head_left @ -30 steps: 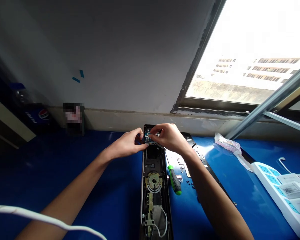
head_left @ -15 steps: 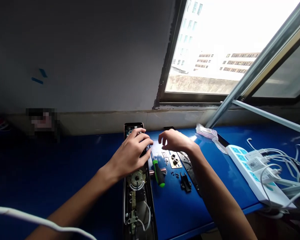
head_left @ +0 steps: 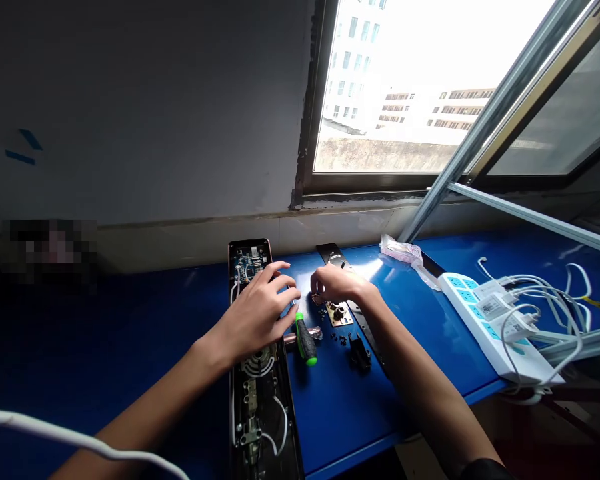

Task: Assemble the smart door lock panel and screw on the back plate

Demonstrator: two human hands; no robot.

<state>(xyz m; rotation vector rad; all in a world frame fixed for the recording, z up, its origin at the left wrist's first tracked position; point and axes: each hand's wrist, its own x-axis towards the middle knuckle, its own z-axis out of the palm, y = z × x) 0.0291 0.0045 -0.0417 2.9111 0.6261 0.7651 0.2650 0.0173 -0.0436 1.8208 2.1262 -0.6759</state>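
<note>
Housing (head_left: 267, 417) of an electronic lock lies open on the counter (head_left: 350, 407) in the head view, its length pointing toward twelve o'clock. Over its middle, the left hand (head_left: 263, 300) is loosely spread, seemingly grasping nothing; the screwdriver (head_left: 306, 341) lies at four o'clock from it. At three o'clock, the right hand (head_left: 333, 283) is curled; its grip I cannot tell. The housing looks stiff, fairly heavy: best held by the side walls, clear of the fragile circuit board (head_left: 247, 262).

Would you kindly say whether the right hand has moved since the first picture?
Yes: against the open black housing, the right hand has moved right, from over the circuit board inside to over the table alongside.
</note>
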